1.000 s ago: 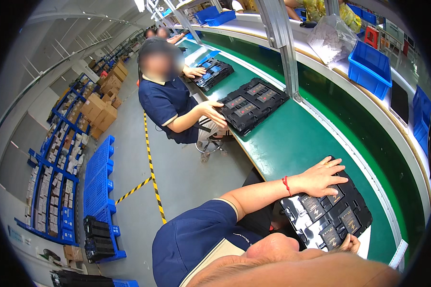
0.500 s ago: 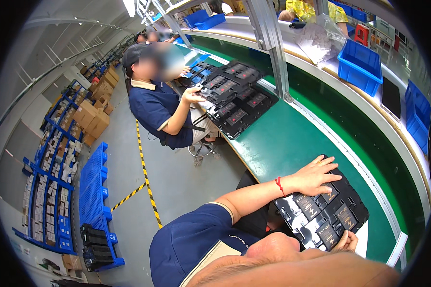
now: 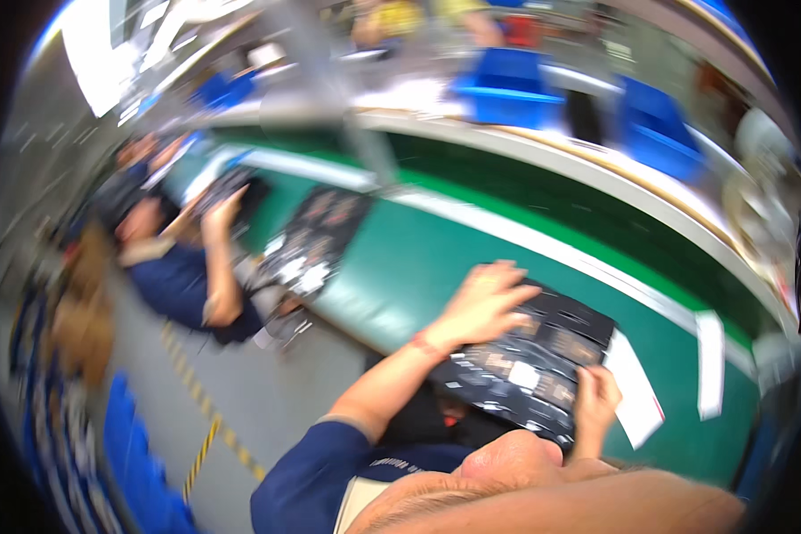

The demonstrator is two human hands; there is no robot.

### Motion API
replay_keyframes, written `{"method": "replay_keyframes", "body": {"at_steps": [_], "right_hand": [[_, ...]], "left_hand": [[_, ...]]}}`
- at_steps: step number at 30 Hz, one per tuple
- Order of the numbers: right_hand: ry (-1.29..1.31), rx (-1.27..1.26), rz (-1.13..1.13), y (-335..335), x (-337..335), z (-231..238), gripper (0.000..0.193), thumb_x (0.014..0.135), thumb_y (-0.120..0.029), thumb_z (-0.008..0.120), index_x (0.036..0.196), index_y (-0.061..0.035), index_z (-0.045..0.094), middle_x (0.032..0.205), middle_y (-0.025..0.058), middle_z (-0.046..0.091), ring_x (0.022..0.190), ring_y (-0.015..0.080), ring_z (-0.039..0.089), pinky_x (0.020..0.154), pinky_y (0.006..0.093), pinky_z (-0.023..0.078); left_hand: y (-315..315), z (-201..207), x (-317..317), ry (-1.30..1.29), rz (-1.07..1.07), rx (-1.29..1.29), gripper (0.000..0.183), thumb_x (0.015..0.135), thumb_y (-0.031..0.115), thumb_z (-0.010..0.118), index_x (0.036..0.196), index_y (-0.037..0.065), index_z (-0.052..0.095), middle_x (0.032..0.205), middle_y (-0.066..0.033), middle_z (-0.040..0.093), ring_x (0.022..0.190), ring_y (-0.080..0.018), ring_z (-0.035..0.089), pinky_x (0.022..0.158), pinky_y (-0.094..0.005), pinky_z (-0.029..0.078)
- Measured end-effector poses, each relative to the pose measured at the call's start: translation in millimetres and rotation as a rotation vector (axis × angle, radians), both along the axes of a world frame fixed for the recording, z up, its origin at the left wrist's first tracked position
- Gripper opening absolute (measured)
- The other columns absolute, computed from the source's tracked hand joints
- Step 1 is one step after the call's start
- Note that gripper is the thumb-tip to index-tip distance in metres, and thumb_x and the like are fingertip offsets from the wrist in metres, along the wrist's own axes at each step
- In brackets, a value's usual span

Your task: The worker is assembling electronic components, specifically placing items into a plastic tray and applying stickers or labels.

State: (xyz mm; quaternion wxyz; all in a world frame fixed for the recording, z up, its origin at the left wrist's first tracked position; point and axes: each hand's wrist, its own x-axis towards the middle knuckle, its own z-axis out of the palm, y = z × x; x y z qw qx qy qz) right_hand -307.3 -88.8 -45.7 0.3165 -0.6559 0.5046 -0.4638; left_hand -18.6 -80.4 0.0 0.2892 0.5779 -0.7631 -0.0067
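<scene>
Workshop floor, grey, marked with striped tape (image 3: pixel 203 454); green counter (image 3: pixel 400 258) running from upper left to lower right. Items, left to right:

Blue pallet (image 3: pixel 142 463), on the floor, blurred.

Co-worker (image 3: pixel 182 289), seated at the counter's near edge, both hands at a dark tray.

Second black tray (image 3: pixel 316 236), on the counter beside the co-worker, reaching the near edge; contents blurred.

Left hand (image 3: pixel 485 307), open, fingers spread, laid over the far left corner of the nearest tray.

Nearest tray (image 3: pixel 578 311), black, at the counter's near edge, before the wearer; flat dark rectangular pieces (image 3: pixel 571 347) in its compartments.

Right hand (image 3: pixel 599 396), at the tray's right edge, fingers bent; whether it grips cannot be told.

White sheet (image 3: pixel 632 392), just right of the tray.

White strip (image 3: pixel 709 365), toward the counter's right end.
</scene>
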Motion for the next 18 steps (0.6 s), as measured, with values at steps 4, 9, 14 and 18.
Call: {"method": "replay_keyframes", "body": {"at_steps": [4, 9, 14, 18], "right_hand": [[-0.048, -0.08, 0.121, -2.4, 12.5, -0.2, 0.011, 0.082, -0.009, 0.076, 0.079, -0.0018, 0.068, 0.072, 0.0097, 0.067, 0.06, 0.0173, 0.063, 0.056, 0.0307, 0.049], [0.058, -0.251, 0.089, 5.9, 12.2, 4.4, 0.014, 0.08, -0.016, 0.078, 0.079, -0.008, 0.067, 0.062, 0.006, 0.061, 0.054, 0.0209, 0.058, 0.053, 0.033, 0.046], [0.082, -0.257, 0.06, 10.3, 13.9, 1.9, 0.018, 0.081, -0.021, 0.077, 0.076, -0.0088, 0.065, 0.061, 0.0054, 0.06, 0.055, 0.0218, 0.06, 0.052, 0.0344, 0.046], [0.162, -0.269, 0.131, 6.0, 5.3, 12.5, 0.018, 0.08, -0.019, 0.078, 0.076, -0.0065, 0.067, 0.068, 0.0086, 0.064, 0.059, 0.0233, 0.062, 0.054, 0.0335, 0.047]], "left_hand": [[10.2, -8.2, 7.4, -0.072, 0.068, 0.024, 0.049, 0.084, 0.031, 0.07, 0.129, 0.014, 0.062, 0.134, -0.0195, 0.055, 0.131, -0.0406, 0.044, 0.109, -0.0525, 0.033], [20.0, -12.6, 9.8, 0.006, 0.06, 0.103, 0.048, 0.085, 0.027, 0.069, 0.131, 0.013, 0.062, 0.142, -0.0195, 0.05, 0.138, -0.0393, 0.038, 0.115, -0.0533, 0.023], [18.2, -15.4, 10.8, -0.005, 0.051, 0.173, 0.049, 0.088, 0.026, 0.065, 0.135, 0.013, 0.059, 0.145, -0.0184, 0.047, 0.141, -0.0379, 0.035, 0.117, -0.0509, 0.02], [8.8, -14.3, 10.7, -0.024, 0.026, 0.104, 0.047, 0.09, 0.027, 0.064, 0.135, 0.013, 0.058, 0.145, -0.0188, 0.047, 0.14, -0.0386, 0.035, 0.117, -0.0516, 0.021]]}}
